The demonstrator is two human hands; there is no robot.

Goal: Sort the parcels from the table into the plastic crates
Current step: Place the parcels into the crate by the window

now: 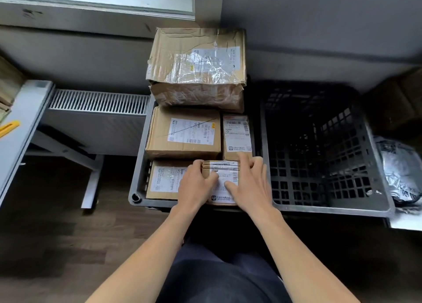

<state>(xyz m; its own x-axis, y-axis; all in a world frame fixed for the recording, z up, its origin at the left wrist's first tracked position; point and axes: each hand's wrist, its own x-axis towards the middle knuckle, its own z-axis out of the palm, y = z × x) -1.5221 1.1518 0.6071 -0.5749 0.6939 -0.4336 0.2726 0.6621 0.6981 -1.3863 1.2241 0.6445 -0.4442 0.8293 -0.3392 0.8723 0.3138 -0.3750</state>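
A grey plastic crate [139,156] on the floor is packed with cardboard parcels. At its near right corner sits a small cardboard parcel [225,170] with a white label. My left hand [196,185] grips its left side and my right hand [250,184] its right side, thumbs on the label. Beside it lies a flat labelled parcel [164,179]. Behind these are a medium box [182,134] and a narrow box [237,136]. A large crumpled, taped box [196,67] rests at the far end. To the right stands an empty dark crate [319,147].
The edge of a white table [20,129] runs along the left, its leg [90,181] on the wooden floor. A radiator [98,111] stands against the wall behind. A grey plastic mailer bag [402,172] lies at the far right, with a cardboard box [397,104] behind it.
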